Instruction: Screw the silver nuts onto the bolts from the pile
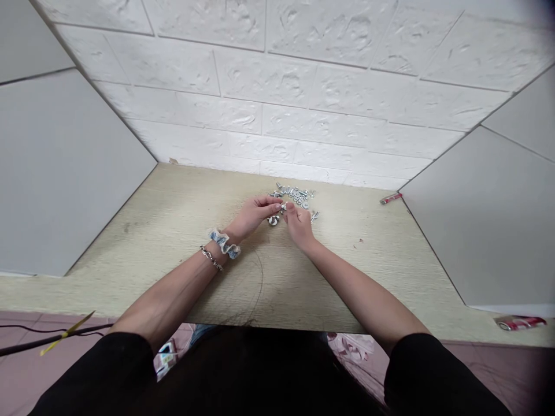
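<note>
Hardware (pixel 284 207) pinched: we're gripping it between left hand (pixel 254 215) fingertips and curled right hand (pixel 300 226), likely for fine control.

Pale wood-grain tabletop (pixel 338 260), metal bolts (pixel 286 189), washers (pixel 305 205), red-and-silver object (pixel 391 198)

Shows white brick-patterned wall (pixel 286 78) across the top, grey panels (pixel 65 173) left and right, red-and-silver objects (pixel 391 198) right and lower right, black cable (pixel 26 348) lower left.

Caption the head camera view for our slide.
Left hand and right hand pinch a small metal piece near loose bolts and washers.
</note>
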Demonstrator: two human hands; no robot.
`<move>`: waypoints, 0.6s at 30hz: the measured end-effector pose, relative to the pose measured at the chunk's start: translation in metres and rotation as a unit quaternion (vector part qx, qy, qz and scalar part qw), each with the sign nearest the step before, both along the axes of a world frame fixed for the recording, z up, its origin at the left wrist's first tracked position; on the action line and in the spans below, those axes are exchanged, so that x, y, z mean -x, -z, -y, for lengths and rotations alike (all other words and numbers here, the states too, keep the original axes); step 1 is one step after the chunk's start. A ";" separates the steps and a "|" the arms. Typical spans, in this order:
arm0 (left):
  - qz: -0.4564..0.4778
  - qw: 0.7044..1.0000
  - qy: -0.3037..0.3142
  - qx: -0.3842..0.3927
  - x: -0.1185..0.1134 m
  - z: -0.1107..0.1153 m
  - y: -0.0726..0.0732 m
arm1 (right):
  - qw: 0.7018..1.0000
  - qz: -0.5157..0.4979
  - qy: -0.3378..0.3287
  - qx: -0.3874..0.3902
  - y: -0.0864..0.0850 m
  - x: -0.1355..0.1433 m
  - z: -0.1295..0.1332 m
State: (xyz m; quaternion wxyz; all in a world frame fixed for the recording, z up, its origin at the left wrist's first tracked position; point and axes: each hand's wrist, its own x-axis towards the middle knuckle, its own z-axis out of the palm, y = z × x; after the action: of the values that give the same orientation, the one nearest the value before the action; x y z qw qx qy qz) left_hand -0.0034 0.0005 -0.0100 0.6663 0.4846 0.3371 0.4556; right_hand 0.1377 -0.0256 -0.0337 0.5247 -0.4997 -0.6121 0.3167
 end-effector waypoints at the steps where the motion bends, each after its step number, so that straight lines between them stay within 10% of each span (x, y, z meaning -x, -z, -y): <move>1: -0.001 1.000 -0.005 -0.001 0.000 0.000 0.000 | 1.000 0.002 -0.004 -0.005 0.000 0.000 0.000; 18: 0.019 0.998 -0.054 0.028 0.000 0.000 -0.005 | 0.990 0.063 0.016 -0.123 -0.003 0.000 -0.001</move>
State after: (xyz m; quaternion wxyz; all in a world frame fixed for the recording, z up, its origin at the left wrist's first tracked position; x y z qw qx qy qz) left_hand -0.0035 0.0002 -0.0046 0.6602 0.4383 0.3627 0.4905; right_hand 0.1374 -0.0241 -0.0304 0.5471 -0.4602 -0.6704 0.1986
